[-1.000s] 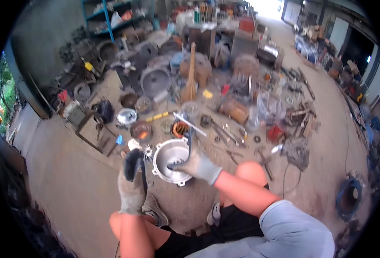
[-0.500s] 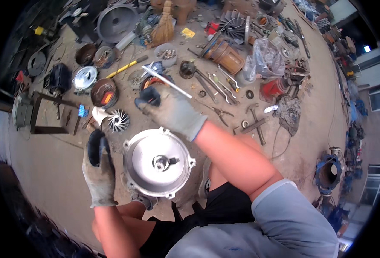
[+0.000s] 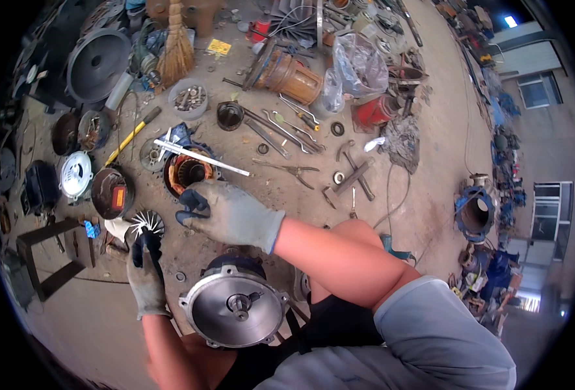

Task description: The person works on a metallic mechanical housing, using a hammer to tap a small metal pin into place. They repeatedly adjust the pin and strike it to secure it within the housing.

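Between my knees stands a round silver motor housing (image 3: 235, 315), its open bowl facing up with a shaft end in the middle. My left hand (image 3: 147, 276), in a grey work glove with dark fingertips, is left of the housing. Its loosely bent fingers overlap the near edge of a white-bladed fan wheel (image 3: 147, 221); whether they touch it I cannot tell. My right hand (image 3: 225, 211), gloved alike, hovers beyond the housing, its fingers bent and apart around nothing visible. Just past it sits a motor stator (image 3: 186, 170) with copper-coloured windings, a pale bar (image 3: 203, 158) lying across its top.
Hammers (image 3: 355, 170), pliers (image 3: 294, 170) and wrenches (image 3: 290, 133) lie on the floor to the right. A yellow-handled tool (image 3: 130, 138), a tub of bolts (image 3: 188, 99) and a rusty pot (image 3: 112, 193) are farther left. A metal frame (image 3: 53, 260) stands at far left.
The view has shifted, so the floor things appear farther left. My left hand's fingers have come up to the fan wheel. My right hand no longer overlaps the stator as much.
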The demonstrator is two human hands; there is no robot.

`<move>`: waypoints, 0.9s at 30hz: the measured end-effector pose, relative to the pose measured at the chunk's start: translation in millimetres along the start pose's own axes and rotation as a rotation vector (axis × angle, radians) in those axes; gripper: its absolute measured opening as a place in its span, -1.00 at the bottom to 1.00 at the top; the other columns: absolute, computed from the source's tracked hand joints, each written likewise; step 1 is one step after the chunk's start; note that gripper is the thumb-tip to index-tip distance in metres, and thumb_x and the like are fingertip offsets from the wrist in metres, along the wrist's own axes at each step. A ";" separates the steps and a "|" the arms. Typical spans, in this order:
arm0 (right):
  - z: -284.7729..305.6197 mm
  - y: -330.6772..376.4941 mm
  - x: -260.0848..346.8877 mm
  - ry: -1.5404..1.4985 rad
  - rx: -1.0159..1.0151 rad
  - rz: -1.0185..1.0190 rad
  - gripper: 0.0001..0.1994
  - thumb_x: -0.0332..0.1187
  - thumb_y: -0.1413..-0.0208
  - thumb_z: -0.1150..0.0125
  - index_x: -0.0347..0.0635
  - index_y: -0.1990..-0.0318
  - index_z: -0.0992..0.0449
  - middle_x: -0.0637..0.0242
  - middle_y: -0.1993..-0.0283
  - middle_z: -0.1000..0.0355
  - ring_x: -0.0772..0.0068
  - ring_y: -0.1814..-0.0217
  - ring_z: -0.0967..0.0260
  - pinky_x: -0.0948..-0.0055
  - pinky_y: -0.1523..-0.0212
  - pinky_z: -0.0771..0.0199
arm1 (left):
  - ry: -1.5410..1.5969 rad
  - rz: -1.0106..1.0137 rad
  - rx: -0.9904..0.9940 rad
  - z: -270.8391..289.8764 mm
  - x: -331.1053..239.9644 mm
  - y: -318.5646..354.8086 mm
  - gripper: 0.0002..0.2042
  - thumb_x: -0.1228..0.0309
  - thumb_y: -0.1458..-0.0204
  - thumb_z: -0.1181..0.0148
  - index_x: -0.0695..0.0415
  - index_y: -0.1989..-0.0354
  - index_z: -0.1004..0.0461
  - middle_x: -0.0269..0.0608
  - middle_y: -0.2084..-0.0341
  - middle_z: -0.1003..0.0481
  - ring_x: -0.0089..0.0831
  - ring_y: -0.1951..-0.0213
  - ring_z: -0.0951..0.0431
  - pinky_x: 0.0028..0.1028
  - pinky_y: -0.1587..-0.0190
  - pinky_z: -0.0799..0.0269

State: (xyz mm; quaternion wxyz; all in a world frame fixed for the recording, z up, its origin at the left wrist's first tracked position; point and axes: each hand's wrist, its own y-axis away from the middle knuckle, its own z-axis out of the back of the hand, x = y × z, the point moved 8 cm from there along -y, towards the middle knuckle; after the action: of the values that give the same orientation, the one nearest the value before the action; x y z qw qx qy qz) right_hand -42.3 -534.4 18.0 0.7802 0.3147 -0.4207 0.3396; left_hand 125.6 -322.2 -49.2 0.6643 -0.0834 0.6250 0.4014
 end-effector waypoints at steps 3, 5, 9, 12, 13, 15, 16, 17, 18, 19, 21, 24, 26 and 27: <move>5.4 7.3 -3.6 0.028 -0.075 -0.065 -0.47 -0.05 -0.20 -0.42 -0.31 -0.12 -0.56 -0.07 -0.01 -0.61 -0.10 -0.11 -0.58 0.08 -0.20 -0.54 | 0.031 0.083 0.082 -12.1 18.9 -1.0 -0.56 0.20 -0.49 -0.02 0.31 -0.30 -0.47 -0.07 -0.06 -0.62 -0.36 -0.01 -0.64 -0.35 -0.07 -0.58; 1.2 16.0 -7.3 0.012 -0.106 -0.135 -0.47 -0.03 -0.22 -0.40 -0.28 -0.16 -0.57 -0.05 -0.05 -0.61 -0.08 -0.13 -0.58 0.11 -0.20 -0.56 | 0.124 0.151 0.079 -11.9 24.5 2.8 -0.50 0.07 -0.47 -0.03 0.27 -0.28 -0.49 -0.08 -0.02 -0.64 -0.32 0.03 -0.66 -0.30 -0.07 -0.59; -17.4 46.0 -17.8 -0.202 -0.096 -0.394 -0.56 -0.07 -0.27 -0.38 -0.23 -0.11 -0.61 -0.03 -0.04 -0.63 -0.07 -0.10 -0.61 0.14 -0.15 -0.59 | 0.270 0.213 -0.114 16.7 34.4 12.0 -0.41 -0.09 -0.42 -0.07 0.21 -0.30 -0.48 -0.03 -0.06 -0.63 -0.22 -0.05 -0.68 -0.20 -0.15 -0.61; -32.0 82.9 -45.9 -0.321 -0.257 -0.430 -0.63 -0.25 -0.31 -0.37 -0.26 -0.16 -0.59 0.09 -0.08 -0.65 0.21 -0.10 -0.63 0.28 -0.18 -0.58 | 0.332 0.261 -0.255 40.4 44.4 42.1 -0.46 0.01 -0.47 -0.02 0.30 -0.25 -0.50 0.04 -0.05 -0.64 -0.20 -0.05 -0.68 -0.22 -0.17 -0.60; -20.3 88.6 -30.6 -0.446 -0.292 -0.488 -0.65 -0.34 -0.34 -0.32 -0.29 -0.20 -0.57 0.18 -0.14 -0.64 0.35 -0.16 -0.57 0.35 -0.22 -0.53 | 0.459 0.260 -0.297 46.9 42.2 57.9 -0.48 0.05 -0.48 -0.03 0.32 -0.25 -0.49 0.08 -0.06 -0.63 -0.19 -0.07 -0.67 -0.20 -0.20 -0.58; 8.8 119.6 -64.5 -0.376 -0.416 -0.437 -0.72 -0.46 -0.47 -0.10 -0.30 -0.24 -0.53 0.22 -0.16 -0.58 0.46 -0.19 -0.54 0.50 -0.20 -0.53 | 0.426 0.249 -0.300 65.6 20.4 92.0 -0.44 0.05 -0.48 -0.02 0.41 -0.25 -0.45 0.10 -0.10 -0.60 -0.11 -0.12 -0.65 -0.16 -0.25 -0.55; 30.0 133.2 -70.5 -0.388 -0.497 -0.453 -0.71 -0.44 -0.49 -0.08 -0.30 -0.25 -0.52 0.22 -0.17 -0.58 0.44 -0.19 -0.54 0.46 -0.21 -0.54 | 0.418 0.284 -0.344 81.9 22.6 117.3 -0.48 0.10 -0.49 0.00 0.40 -0.26 -0.44 0.11 -0.11 -0.59 -0.13 -0.11 -0.65 -0.17 -0.24 -0.56; 46.7 157.2 -73.0 -0.398 -0.580 -0.486 -0.71 -0.43 -0.51 -0.05 -0.30 -0.26 -0.51 0.22 -0.18 -0.57 0.43 -0.19 -0.54 0.42 -0.23 -0.55 | 0.360 0.314 -0.338 95.9 17.7 137.1 -0.50 0.12 -0.50 0.02 0.39 -0.26 -0.45 0.11 -0.10 -0.59 -0.13 -0.12 -0.65 -0.17 -0.23 -0.58; 57.4 185.5 -79.7 -0.485 -0.642 -0.563 -0.71 -0.43 -0.49 -0.06 -0.31 -0.25 -0.51 0.21 -0.19 -0.56 0.43 -0.20 -0.52 0.38 -0.27 -0.52 | 0.300 0.361 -0.337 111.9 10.1 166.5 -0.51 0.14 -0.50 0.03 0.38 -0.26 -0.45 0.11 -0.09 -0.60 -0.14 -0.13 -0.65 -0.17 -0.22 -0.59; 63.1 214.5 -83.0 -0.516 -0.692 -0.628 -0.69 -0.42 -0.51 -0.03 -0.32 -0.29 -0.47 0.16 -0.21 -0.54 0.36 -0.22 -0.53 0.37 -0.27 -0.53 | 0.243 0.402 -0.301 129.8 4.4 194.1 -0.53 0.16 -0.50 0.02 0.37 -0.26 -0.45 0.10 -0.09 -0.60 -0.14 -0.13 -0.65 -0.18 -0.21 -0.60; 72.0 264.8 -93.9 -0.586 -0.702 -0.743 -0.68 -0.43 -0.50 -0.03 -0.34 -0.30 -0.45 0.15 -0.23 -0.53 0.30 -0.20 -0.55 0.34 -0.26 -0.55 | 0.166 0.502 -0.296 165.3 -0.5 245.2 -0.59 0.25 -0.49 -0.01 0.37 -0.25 -0.47 0.07 -0.08 -0.61 -0.15 -0.13 -0.66 -0.19 -0.19 -0.60; 88.7 367.7 -120.4 -0.298 -0.568 -0.773 -0.71 -0.35 -0.49 -0.08 -0.22 -0.24 -0.55 0.23 -0.13 -0.62 0.34 -0.10 -0.59 0.32 -0.11 -0.59 | 0.027 0.646 -0.219 230.8 13.9 341.2 -0.64 0.28 -0.48 -0.03 0.32 -0.21 -0.52 0.03 -0.04 -0.64 -0.17 -0.05 -0.71 -0.25 -0.14 -0.63; 96.9 398.4 -80.2 0.233 -0.318 -0.766 -0.74 -0.34 -0.46 -0.13 -0.19 -0.17 -0.60 0.31 0.06 -0.65 0.42 0.10 -0.59 0.38 0.11 -0.59 | -0.102 0.864 -0.186 267.5 64.1 405.1 -0.66 0.28 -0.46 -0.05 0.29 -0.17 -0.55 -0.05 0.02 -0.68 -0.27 -0.03 -0.72 -0.33 -0.08 -0.64; 90.0 439.1 -67.0 0.074 -0.374 -0.918 -0.74 -0.32 -0.45 -0.15 -0.18 -0.15 -0.61 0.32 0.10 -0.65 0.44 0.15 -0.57 0.41 0.17 -0.56 | -0.104 0.843 -0.139 303.3 126.5 445.4 -0.67 0.27 -0.45 -0.09 0.26 -0.15 -0.57 -0.08 0.07 -0.69 -0.34 0.04 -0.73 -0.41 0.03 -0.64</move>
State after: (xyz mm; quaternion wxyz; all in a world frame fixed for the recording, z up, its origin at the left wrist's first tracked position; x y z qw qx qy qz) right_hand -458.9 -371.2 90.1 0.9068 0.3098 -0.2643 -0.1093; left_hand 60.0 213.5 73.6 0.4656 0.1550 0.5417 0.6824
